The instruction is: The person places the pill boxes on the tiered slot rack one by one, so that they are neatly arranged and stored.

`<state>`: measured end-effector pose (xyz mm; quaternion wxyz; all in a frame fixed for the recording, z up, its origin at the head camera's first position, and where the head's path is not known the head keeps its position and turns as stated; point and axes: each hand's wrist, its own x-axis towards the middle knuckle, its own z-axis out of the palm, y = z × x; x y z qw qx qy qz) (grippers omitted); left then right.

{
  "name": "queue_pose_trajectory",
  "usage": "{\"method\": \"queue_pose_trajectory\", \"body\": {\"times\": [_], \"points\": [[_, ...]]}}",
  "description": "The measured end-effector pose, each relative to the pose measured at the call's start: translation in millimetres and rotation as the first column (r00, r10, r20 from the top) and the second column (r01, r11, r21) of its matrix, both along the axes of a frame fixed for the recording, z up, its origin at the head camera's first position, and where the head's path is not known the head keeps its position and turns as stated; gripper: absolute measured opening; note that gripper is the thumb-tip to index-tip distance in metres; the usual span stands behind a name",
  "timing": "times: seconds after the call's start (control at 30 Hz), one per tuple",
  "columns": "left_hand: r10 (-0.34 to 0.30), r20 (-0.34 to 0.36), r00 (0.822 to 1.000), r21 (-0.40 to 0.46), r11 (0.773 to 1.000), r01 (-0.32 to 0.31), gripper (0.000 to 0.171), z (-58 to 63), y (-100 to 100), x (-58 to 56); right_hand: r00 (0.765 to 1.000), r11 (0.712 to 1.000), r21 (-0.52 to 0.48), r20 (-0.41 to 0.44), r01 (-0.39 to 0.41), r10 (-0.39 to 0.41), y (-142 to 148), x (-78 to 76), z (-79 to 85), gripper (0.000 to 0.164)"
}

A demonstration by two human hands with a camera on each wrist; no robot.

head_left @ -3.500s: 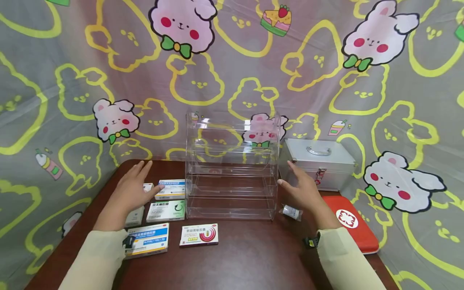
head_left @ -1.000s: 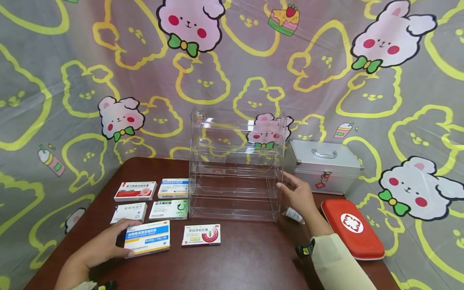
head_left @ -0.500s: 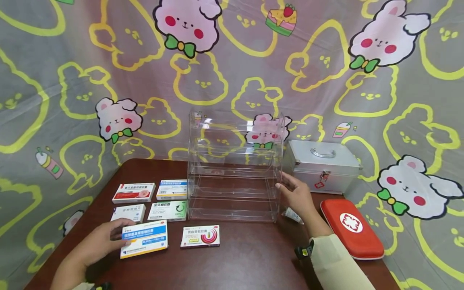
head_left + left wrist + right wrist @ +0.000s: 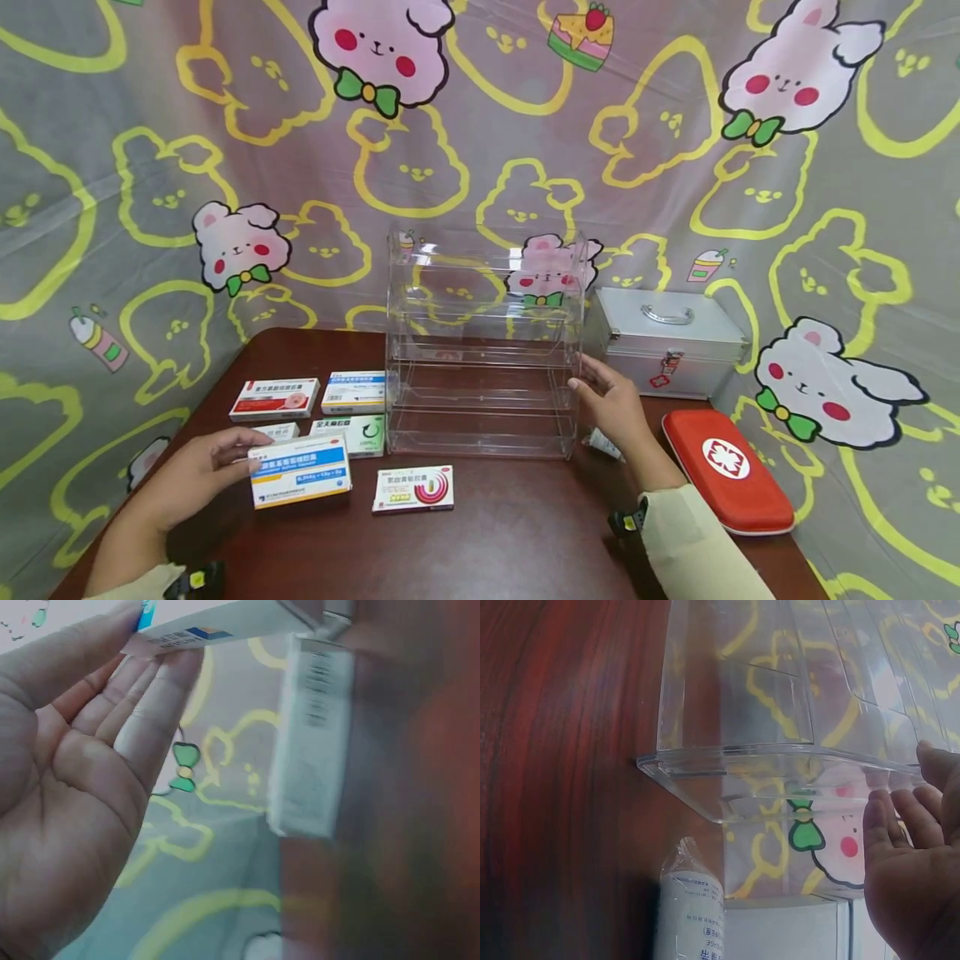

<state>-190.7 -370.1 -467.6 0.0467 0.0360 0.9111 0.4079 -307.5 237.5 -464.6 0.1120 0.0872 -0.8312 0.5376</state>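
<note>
My left hand pinches a blue, white and yellow medicine box by its left end, lifted and tilted above the table. In the left wrist view the thumb and fingers hold the box's edge. My right hand rests at the right side of a clear acrylic tiered rack, its fingers extended by the side panel. The right wrist view has the thumb against the panel's edge. A wrapped bandage roll lies below that hand.
Other medicine boxes lie left of the rack: a red-and-white one, a blue-and-white one, a green one and a partly hidden white one. A pink-ringed box lies in front. At right are a silver case and a red first-aid pouch.
My left hand has come down from beside the rack, taken hold of the blue-and-white medicine box and raised it off the table. My right hand has stayed by the rack's side this last second.
</note>
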Motion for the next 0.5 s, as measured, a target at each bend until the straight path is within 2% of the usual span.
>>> {"method": "queue_pose_trajectory", "body": {"times": [0.1,0.17,0.23,0.33,0.4,0.5], "points": [[0.040,-0.058,0.998,0.070,0.997,-0.036,0.041,14.0,7.7,-2.8,1.000,1.000,0.000,-0.002,0.002,-0.002,0.3,0.7,-0.5,0.055],[0.070,-0.138,0.988,0.121,0.991,-0.053,0.040,23.5,14.5,-5.9,1.000,1.000,-0.001,0.001,0.004,-0.004,0.9,1.4,-0.9,0.055],[0.091,-0.233,0.968,0.179,0.983,-0.050,0.039,31.6,21.0,-10.2,1.000,1.000,-0.005,0.004,0.006,-0.006,1.2,2.0,-1.1,0.054],[0.131,-0.349,0.928,0.255,0.966,-0.041,0.038,42.1,31.0,-18.0,1.000,1.000,-0.010,0.005,-0.003,0.003,0.8,1.7,-0.9,0.055],[0.167,-0.395,0.903,0.298,0.953,-0.046,0.037,48.0,38.7,-25.1,1.000,1.000,-0.021,0.005,-0.008,0.009,0.2,1.1,-0.5,0.055],[0.223,-0.427,0.876,0.367,0.929,-0.057,0.038,59.0,53.7,-37.3,1.000,1.000,-0.027,0.005,-0.011,0.011,-0.7,0.5,-0.1,0.055]]}}
